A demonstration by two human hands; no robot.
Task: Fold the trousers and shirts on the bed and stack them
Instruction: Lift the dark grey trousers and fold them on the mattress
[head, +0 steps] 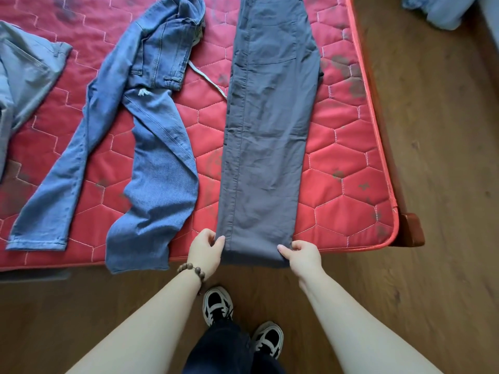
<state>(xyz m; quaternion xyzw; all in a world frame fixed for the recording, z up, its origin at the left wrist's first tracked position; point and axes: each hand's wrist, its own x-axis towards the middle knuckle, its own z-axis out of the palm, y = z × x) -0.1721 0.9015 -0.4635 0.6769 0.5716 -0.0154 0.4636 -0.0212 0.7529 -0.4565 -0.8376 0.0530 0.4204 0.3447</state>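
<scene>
Both hands are closed on the hem end of the grey trousers: the left hand pinches the left corner of the cuffs between thumb and fingers, and the right hand pinches the right corner in the same way, with the cloth stretched flat between them. Ahead of the hands the trousers are laid leg upon leg in one long strip up the red mattress, the waist lying far beyond the hands at the top of the view and the hems hanging just over the near edge. To judge by this grip, the cuffs are about to be carried forward to the waistband. For that fold to be made well, both corners should be lifted together and kept level, so that the two legs are not slid apart; the strip should be kept taut between the hands, and the side seams should be laid edge on edge before the crease is pressed. Just to the left of the left hand the blue jeans are sprawled unfolded, and their nearest leg could be caught if the lift is swung that way. Farther left a pale blue garment lies partly out of view.
</scene>
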